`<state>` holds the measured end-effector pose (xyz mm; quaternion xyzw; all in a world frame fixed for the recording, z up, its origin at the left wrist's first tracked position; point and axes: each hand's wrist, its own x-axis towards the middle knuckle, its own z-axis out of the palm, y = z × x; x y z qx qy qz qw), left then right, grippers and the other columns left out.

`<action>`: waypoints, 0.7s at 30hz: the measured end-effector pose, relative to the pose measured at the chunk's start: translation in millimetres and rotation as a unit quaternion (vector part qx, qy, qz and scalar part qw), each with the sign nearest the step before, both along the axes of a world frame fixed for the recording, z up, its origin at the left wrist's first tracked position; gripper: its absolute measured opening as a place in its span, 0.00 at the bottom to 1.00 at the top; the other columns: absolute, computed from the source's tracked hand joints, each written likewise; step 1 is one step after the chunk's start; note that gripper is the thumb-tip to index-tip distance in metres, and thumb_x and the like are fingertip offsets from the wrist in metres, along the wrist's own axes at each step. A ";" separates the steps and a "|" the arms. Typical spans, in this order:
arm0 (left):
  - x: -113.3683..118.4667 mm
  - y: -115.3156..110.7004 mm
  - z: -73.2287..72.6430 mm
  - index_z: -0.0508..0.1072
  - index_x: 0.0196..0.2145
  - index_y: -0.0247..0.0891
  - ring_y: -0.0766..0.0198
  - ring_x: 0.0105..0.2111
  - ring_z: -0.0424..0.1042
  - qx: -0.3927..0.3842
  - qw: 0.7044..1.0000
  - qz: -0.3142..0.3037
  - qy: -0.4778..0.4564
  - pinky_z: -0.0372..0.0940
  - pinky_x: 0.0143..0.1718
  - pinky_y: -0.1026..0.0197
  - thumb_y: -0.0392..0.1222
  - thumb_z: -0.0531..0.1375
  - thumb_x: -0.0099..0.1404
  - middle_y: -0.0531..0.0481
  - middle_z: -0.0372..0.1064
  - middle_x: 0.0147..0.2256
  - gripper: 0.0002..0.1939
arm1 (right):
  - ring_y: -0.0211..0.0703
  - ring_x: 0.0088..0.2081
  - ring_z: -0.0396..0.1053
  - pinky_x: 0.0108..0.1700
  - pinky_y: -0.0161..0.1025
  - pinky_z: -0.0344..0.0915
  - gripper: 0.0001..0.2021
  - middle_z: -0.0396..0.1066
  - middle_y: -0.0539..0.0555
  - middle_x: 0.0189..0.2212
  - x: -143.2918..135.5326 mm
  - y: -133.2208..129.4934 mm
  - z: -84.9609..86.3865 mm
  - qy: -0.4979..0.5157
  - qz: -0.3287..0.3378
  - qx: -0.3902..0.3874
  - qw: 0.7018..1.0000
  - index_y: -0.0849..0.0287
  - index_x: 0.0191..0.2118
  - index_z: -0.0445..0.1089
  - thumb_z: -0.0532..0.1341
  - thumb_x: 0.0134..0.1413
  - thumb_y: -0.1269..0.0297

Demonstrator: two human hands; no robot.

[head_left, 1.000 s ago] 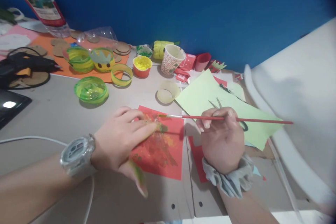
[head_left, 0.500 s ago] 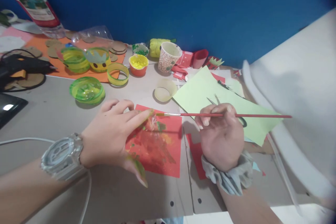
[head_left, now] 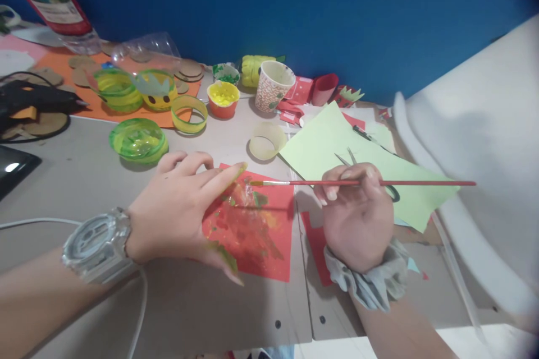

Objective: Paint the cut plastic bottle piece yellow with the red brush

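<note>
A red-handled paintbrush (head_left: 311, 183) lies level in my right hand (head_left: 356, 216), pinched between thumb and fingers. Its bristles point left, over a red paper sheet (head_left: 269, 252) smeared with green and yellow paint. My left hand (head_left: 177, 210) is spread at that sheet's left side, with paint on the thumb and index finger. Beneath the left fingers there is a clear, shiny piece of plastic (head_left: 242, 195) on the sheet; how far it reaches under them is hidden. Behind my right hand, scissors (head_left: 349, 157) rest on pale green paper (head_left: 328, 134), partly covered.
Beyond the hands stand a paper cup of yellow paint (head_left: 223, 107), a patterned paper cup (head_left: 273, 87), a green painted plastic cup (head_left: 138, 143) and several plastic rings (head_left: 189, 115). A glue gun (head_left: 37, 95) sits far left; a white cable (head_left: 143, 303) runs under my left wrist.
My left index finger has moved slightly away from the brush tip, and its thumb has shifted a little right. The view has shifted slightly. The right hand keeps its hold on the paintbrush.
</note>
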<state>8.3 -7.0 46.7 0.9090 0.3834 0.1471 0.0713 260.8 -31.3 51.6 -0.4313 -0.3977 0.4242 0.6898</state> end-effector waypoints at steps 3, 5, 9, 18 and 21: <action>0.9 -0.3 1.1 0.66 0.61 0.34 0.39 0.49 0.69 0.001 1.000 -0.003 0.001 0.49 0.52 0.43 0.83 0.57 0.42 0.37 0.77 0.41 0.60 | 0.38 0.20 0.57 0.23 0.36 0.56 0.12 0.61 0.48 0.17 1.0 0.3 0.3 -0.007 -0.001 0.002 1.000 0.55 0.26 0.72 0.60 0.60 0.59; 1.2 -0.8 2.7 0.66 0.61 0.35 0.39 0.49 0.68 0.003 1.000 -0.006 -0.001 0.49 0.52 0.44 0.84 0.55 0.42 0.38 0.77 0.42 0.61 | 0.38 0.20 0.57 0.23 0.36 0.55 0.13 0.62 0.48 0.17 1.8 0.2 0.5 -0.014 -0.003 0.002 1.000 0.54 0.26 0.72 0.61 0.60 0.59; 0.0 -1.2 3.0 0.70 0.58 0.39 0.40 0.49 0.67 -0.004 0.999 -0.007 0.044 0.50 0.49 0.45 0.83 0.53 0.49 0.40 0.77 0.46 0.52 | 0.38 0.20 0.56 0.23 0.37 0.54 0.12 0.61 0.48 0.17 1.8 -0.9 1.3 -0.017 -0.003 0.004 1.000 0.53 0.26 0.72 0.61 0.60 0.58; 0.7 3.5 -7.9 0.65 0.62 0.33 0.38 0.52 0.64 -0.052 0.995 0.008 0.088 0.55 0.50 0.44 0.80 0.54 0.53 0.35 0.68 0.57 0.54 | 0.36 0.20 0.57 0.23 0.36 0.57 0.12 0.62 0.47 0.19 1.1 -2.5 4.1 -0.012 0.016 0.016 1.000 0.54 0.27 0.72 0.61 0.61 0.59; 2.1 3.8 -8.0 0.63 0.63 0.33 0.37 0.53 0.64 -0.070 0.994 0.024 0.083 0.56 0.50 0.42 0.83 0.52 0.50 0.33 0.66 0.58 0.58 | 0.36 0.20 0.58 0.23 0.36 0.57 0.12 0.62 0.47 0.19 0.8 -3.0 4.0 -0.011 0.016 0.014 1.000 0.55 0.28 0.72 0.61 0.62 0.60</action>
